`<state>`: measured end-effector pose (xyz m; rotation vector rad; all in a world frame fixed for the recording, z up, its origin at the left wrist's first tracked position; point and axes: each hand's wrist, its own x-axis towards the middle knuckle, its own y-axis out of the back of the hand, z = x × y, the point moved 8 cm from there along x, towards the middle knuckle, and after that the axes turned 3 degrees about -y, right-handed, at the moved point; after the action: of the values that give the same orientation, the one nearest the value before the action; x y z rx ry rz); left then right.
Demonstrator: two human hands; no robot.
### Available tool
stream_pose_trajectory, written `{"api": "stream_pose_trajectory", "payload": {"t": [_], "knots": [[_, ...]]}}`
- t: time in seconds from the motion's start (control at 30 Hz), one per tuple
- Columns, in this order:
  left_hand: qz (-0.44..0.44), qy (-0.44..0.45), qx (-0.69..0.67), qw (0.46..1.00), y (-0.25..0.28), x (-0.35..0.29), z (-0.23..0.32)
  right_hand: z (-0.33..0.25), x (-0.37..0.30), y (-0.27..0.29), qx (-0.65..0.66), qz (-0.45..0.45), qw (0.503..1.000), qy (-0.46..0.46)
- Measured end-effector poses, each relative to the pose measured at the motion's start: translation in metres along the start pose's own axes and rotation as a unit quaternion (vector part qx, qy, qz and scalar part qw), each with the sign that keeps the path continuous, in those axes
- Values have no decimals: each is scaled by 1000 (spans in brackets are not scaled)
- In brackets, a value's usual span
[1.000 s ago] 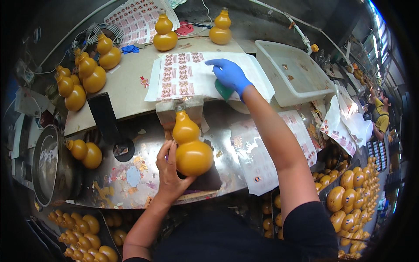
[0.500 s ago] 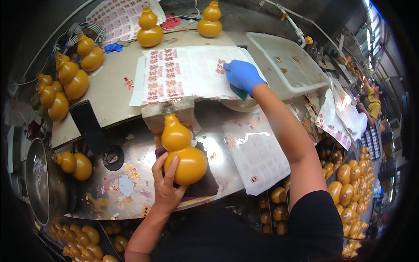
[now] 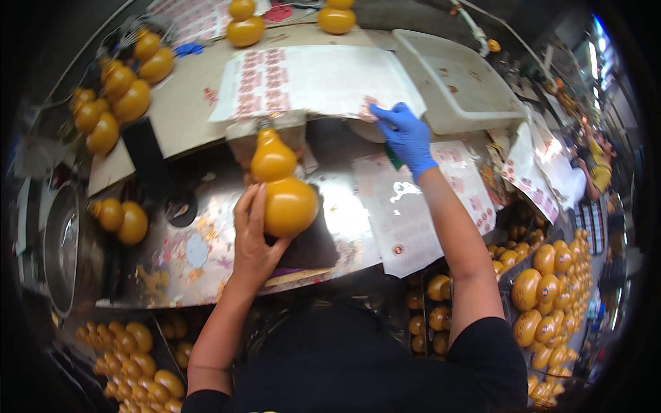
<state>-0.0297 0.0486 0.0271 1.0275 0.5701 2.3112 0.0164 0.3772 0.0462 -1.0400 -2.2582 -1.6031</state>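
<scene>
Amber gourd still in left hand's grip, gloved right hand now pinching sticker sheet edge

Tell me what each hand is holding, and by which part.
Left hand grips the orange gourd by its lower bulb. Gloved right hand pinches the sticker sheet edge.

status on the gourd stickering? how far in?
Done: cannot tell; no sticker is readable on the gourds standing at the far left of the bench. In hand: the left hand grips one amber gourd on the metal bench, while the gloved right hand is at the edge of the sticker sheet. Left: that gourd shows no sticker, and bins of gourds wait at right.
</scene>
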Motion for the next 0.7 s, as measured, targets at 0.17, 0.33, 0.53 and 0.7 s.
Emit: {"api": "stream_pose_trajectory", "payload": {"t": [0.17,0.33,0.53,0.7], "knots": [[-8,33,-28,999,1,1,-5,0,-12,9,186,27,982,11],[-14,33,-47,998,0,-1,-9,-44,-60,-9,527,-166,764,-332],[-46,67,-84,993,0,-4,-14,-171,-100,13,226,-264,934,-80],[-86,198,-418,882,0,-2,-27,-216,-132,-10,-2,-298,955,-5]]}}
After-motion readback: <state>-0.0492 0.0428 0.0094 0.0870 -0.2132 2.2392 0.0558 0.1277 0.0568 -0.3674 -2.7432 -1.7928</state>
